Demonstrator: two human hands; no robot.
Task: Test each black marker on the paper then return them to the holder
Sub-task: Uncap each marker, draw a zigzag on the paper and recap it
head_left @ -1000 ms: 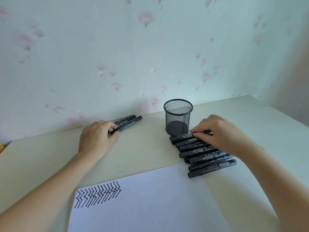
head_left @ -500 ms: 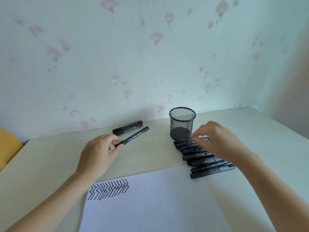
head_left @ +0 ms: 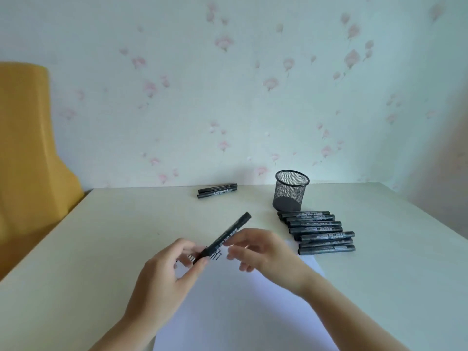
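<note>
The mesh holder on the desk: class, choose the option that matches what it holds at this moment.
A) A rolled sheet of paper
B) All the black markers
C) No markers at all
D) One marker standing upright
C: the mesh holder shows only its dark base through the wire, while markers lie in a row of markers beside it, a pair of markers lies near the wall, and the left hand holds one marker.

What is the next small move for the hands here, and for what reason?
Probably the right hand should pinch the marker at its free end and pull the cap off. The left hand holds the marker by its lower end above the paper, the marker looks capped, and the right hand's open fingers hover beside its barrel. Testing needs a bare tip.
</note>
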